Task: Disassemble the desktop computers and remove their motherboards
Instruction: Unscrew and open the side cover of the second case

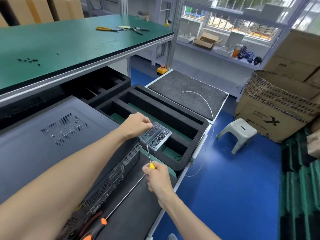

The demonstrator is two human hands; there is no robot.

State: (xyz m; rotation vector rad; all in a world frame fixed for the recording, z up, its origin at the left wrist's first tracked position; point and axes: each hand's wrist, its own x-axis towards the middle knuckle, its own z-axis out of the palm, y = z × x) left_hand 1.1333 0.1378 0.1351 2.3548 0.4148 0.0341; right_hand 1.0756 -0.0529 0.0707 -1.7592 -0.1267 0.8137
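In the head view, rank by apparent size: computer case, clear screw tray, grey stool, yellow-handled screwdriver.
1. computer case
2. grey stool, though it sits farther away
3. clear screw tray
4. yellow-handled screwdriver, partly hidden in the right hand

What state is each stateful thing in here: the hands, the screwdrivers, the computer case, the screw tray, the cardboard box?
Left hand: fingers pinched over the tray.
Right hand: gripping the yellow screwdriver.
Yellow screwdriver: held, tip toward the tray.
Clear screw tray: uncovered, screws inside, resting on black foam.
Computer case: side panel on, lying flat.
Orange screwdriver: lying unused beside the case.
Cardboard box: flaps open.
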